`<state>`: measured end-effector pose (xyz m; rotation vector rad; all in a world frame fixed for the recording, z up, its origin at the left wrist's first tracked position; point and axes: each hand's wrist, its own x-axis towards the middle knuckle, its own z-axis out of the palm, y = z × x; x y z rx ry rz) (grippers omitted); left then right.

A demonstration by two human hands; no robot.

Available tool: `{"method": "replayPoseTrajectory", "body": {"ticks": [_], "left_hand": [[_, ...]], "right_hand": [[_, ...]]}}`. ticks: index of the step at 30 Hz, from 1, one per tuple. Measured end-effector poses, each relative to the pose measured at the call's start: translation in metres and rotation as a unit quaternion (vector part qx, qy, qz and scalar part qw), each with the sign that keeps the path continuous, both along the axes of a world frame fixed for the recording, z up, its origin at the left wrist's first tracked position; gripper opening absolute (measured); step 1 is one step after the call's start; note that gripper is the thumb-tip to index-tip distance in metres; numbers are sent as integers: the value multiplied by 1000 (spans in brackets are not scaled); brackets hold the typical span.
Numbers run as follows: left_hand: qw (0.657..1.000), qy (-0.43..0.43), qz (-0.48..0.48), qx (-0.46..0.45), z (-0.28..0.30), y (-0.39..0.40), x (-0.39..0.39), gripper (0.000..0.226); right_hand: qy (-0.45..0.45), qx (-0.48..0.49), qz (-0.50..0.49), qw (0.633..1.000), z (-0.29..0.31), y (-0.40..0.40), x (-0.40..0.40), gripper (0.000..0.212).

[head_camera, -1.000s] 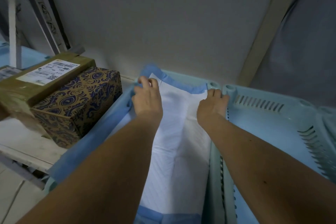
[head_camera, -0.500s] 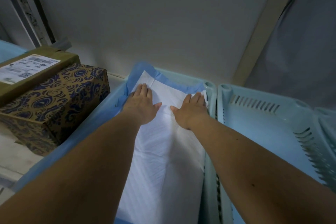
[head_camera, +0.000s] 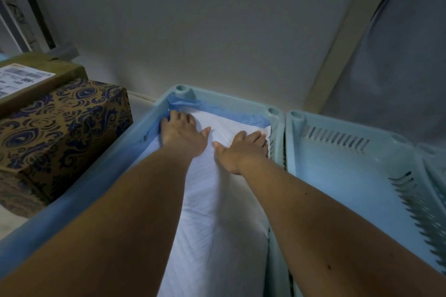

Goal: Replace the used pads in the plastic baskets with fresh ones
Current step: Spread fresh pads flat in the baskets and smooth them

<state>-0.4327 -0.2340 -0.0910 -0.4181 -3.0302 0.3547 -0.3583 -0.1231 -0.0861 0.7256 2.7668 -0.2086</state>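
Pad (head_camera: 212, 212) lies flat in the left basket (head_camera: 231, 101), centre of frame, white face up, blue border turned up against the far and left walls. Versus half a second ago: the blue edge that rode over the far-left rim is now tucked inside, so the far-left corner post of the basket shows. Both hands have slid farther toward the far wall and spread apart.

Left hand (head_camera: 182, 134): fingers straight, palm down, pressing the pad into the far-left corner, fingertips touching the blue border. Right hand (head_camera: 243, 148): also flat and unclenched, pressing the pad's far-right edge just beside the right wall. Neither grasps anything.

Right basket (head_camera: 337, 164), touching the left one along its side: pale blue, slotted walls, bare floor, no pad.

Left of frame: patterned box (head_camera: 60, 135) beside the left basket, brown carton with a shipping label (head_camera: 41, 75) behind it. Pale wall (head_camera: 205, 31) across the top.
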Motion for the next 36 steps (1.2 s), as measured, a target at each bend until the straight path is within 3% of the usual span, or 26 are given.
{"method": "replayPoseTrajectory", "body": {"ticks": [6, 10, 13, 17, 26, 31, 36], "left_hand": [[1000, 4, 10, 22, -3, -1, 6, 71], [998, 16, -19, 57, -1, 1, 6, 60], [994, -7, -42, 101, -11, -5, 2, 68], [992, -34, -23, 116, -16, -11, -4, 76], [993, -17, -31, 116, -12, -11, 4, 63], [993, -29, -63, 100, -2, -16, 22, 59], [992, -61, -74, 76, 3, -34, 49, 61]], "right_hand": [[31, 8, -12, 999, 6, -1, 0, 95], [39, 106, -40, 993, 12, -14, -3, 96], [1, 128, -44, 991, 3, -14, -4, 98], [-39, 112, -51, 992, -6, -5, -6, 100], [-39, 96, -40, 994, -2, -5, 1, 95], [6, 79, -14, 997, 9, -19, 12, 77], [-20, -14, -51, 998, 19, -47, 38, 78]]}}
